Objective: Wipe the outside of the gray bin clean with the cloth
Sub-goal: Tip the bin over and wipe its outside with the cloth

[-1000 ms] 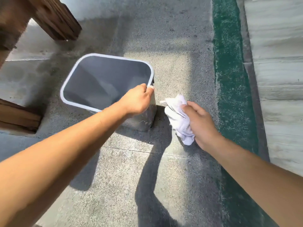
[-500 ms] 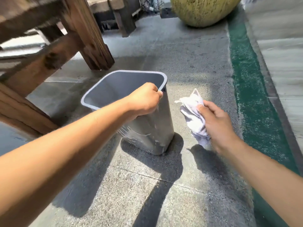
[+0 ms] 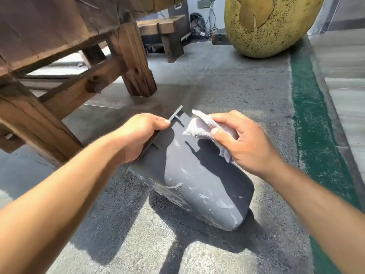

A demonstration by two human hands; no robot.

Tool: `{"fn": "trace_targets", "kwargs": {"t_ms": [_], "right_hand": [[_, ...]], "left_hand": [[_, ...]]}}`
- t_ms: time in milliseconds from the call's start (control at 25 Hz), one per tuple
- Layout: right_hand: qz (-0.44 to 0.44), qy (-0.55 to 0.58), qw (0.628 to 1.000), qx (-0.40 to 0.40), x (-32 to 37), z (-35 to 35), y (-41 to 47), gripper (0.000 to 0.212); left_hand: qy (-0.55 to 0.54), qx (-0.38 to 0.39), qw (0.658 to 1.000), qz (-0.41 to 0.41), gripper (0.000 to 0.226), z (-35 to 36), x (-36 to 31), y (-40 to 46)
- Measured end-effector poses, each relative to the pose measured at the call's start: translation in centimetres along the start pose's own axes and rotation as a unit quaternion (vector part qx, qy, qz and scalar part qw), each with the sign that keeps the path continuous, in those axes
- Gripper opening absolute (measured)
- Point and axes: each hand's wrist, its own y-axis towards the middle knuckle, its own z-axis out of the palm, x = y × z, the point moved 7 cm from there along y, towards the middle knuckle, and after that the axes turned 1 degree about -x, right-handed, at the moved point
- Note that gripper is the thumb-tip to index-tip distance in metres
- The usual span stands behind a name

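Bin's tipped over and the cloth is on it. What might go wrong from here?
The gray bin rests tilted on its lower edge, steadied only by the left hand at the rim; hard wiping might make it slip. The right hand presses the cloth near the top, so the white smears lower down may be missed.
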Motion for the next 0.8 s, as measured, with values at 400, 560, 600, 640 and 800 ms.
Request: {"fn": "trace_targets", "kwargs": {"t_ms": [400, 560, 600, 640, 800], "right_hand": [[-0.123, -0.165, 0.971, 0.119, 1.9, 6.7, 1.0, 0.033], [-0.084, -0.165, 0.970, 0.155, -0.2, 5.8, -2.4, 0.031], [-0.077, -0.163, 0.970, 0.164, -1.0, 5.5, -3.9, 0.028], [-0.070, -0.161, 0.970, 0.170, -1.9, 5.1, -5.6, 0.025], [-0.031, -0.169, 0.969, 0.180, -4.7, 3.2, -11.4, 0.020]], "left_hand": [[0.032, 0.016, 0.999, -0.030, 0.055, 2.0, 0.5, 1.4], [0.028, -0.004, 0.999, -0.035, 0.043, 1.4, 0.8, 2.0], [0.020, -0.018, 0.999, -0.037, 0.039, 0.9, 1.2, 2.2], [0.013, -0.033, 0.999, -0.037, 0.036, 0.4, 1.5, 2.5], [-0.005, -0.056, 0.997, -0.049, 0.027, -1.8, 3.2, 3.1]]}}
